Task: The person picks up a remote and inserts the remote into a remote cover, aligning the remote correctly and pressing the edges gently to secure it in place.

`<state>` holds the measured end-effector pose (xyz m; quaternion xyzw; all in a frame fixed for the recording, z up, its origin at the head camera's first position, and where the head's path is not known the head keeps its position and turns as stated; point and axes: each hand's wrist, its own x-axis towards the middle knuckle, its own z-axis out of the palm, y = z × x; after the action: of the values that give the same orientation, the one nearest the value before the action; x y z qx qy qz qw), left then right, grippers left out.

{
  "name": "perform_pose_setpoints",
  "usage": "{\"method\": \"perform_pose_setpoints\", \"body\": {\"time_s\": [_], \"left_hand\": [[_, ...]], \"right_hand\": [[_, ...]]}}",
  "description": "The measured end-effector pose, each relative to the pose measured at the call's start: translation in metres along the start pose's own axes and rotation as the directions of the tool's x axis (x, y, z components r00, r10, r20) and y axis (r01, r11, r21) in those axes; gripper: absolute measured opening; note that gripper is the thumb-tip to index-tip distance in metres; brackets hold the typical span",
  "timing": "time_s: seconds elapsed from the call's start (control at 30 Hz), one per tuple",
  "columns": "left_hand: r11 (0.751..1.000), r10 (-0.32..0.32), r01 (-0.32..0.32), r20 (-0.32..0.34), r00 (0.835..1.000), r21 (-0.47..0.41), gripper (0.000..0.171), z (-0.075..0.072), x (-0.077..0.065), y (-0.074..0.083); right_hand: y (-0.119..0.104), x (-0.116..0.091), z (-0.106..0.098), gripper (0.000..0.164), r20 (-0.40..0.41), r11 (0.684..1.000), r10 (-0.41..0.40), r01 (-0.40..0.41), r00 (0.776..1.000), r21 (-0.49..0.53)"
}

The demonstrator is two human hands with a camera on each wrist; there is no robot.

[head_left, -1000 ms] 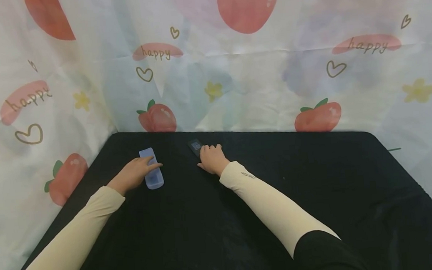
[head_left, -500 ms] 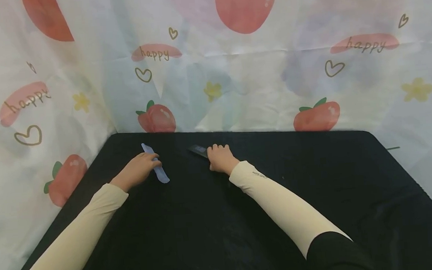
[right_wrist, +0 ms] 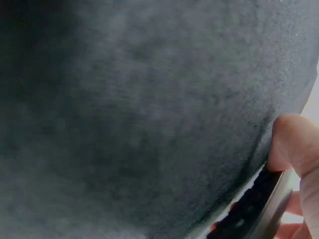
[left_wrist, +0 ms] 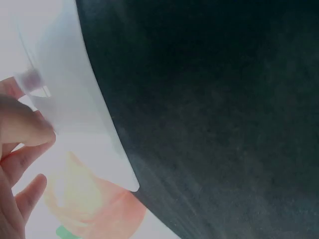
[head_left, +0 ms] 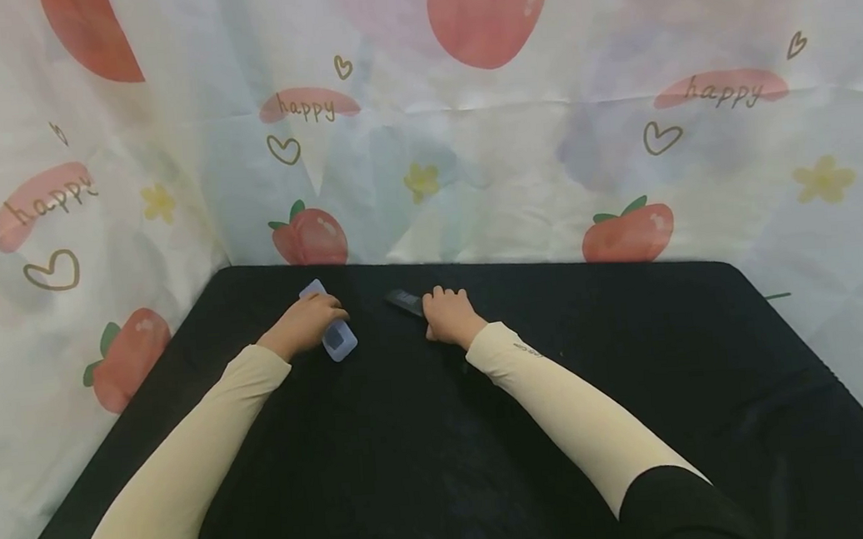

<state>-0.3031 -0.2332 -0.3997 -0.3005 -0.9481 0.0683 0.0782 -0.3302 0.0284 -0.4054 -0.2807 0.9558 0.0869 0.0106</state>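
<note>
My left hand (head_left: 306,322) grips a pale blue, translucent plastic case (head_left: 342,343), long and narrow with rounded ends. In the left wrist view, thumb and fingers pinch one long side of that case (left_wrist: 82,99), and its lower corner overlaps the dark tabletop. My right hand (head_left: 450,313) holds the near end of a dark remote control (head_left: 404,301), whose far end points toward the back left. The right wrist view shows the thumb on the black-buttoned face of the remote (right_wrist: 251,211) and fingers behind it. Palm and fingers hide much of both objects.
A black cloth covers the table (head_left: 428,437). Behind and to the left hangs a white curtain (head_left: 500,173) printed with fruit, hearts and the word "happy", meeting the table's back edge.
The left hand has moved right with the case, which has turned edge-on and then tilted back. My right hand has shifted slightly right, and the remote has swung to a flatter angle.
</note>
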Motion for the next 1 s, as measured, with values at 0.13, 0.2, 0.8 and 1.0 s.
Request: {"method": "perform_pose_setpoints", "body": {"time_s": [0.13, 0.2, 0.8, 1.0], "left_hand": [[1.0, 0.0, 0.001, 0.054, 0.999, -0.015, 0.039, 0.003, 0.002, -0.001], [1.0, 0.0, 0.002, 0.072, 0.997, -0.02, 0.041, 0.004, 0.003, 0.0], [0.999, -0.022, 0.027, 0.13, 0.991, -0.034, 0.046, -0.004, 0.0, 0.001], [0.998, 0.026, -0.019, 0.128, 0.991, -0.06, 0.044, -0.006, 0.002, 0.011]], "right_hand": [[0.0, 0.0, 0.003, 0.036, -0.055, 1.0, -0.008, 0.007, 0.998, -0.004], [0.0, -0.001, 0.003, 0.036, -0.078, 1.0, -0.014, 0.013, 0.997, -0.016], [0.017, -0.033, -0.003, 0.039, -0.387, 0.984, -0.148, 0.095, 0.91, -0.152], [0.023, -0.047, -0.003, 0.043, -0.435, 0.975, -0.177, 0.097, 0.883, -0.2]]}}
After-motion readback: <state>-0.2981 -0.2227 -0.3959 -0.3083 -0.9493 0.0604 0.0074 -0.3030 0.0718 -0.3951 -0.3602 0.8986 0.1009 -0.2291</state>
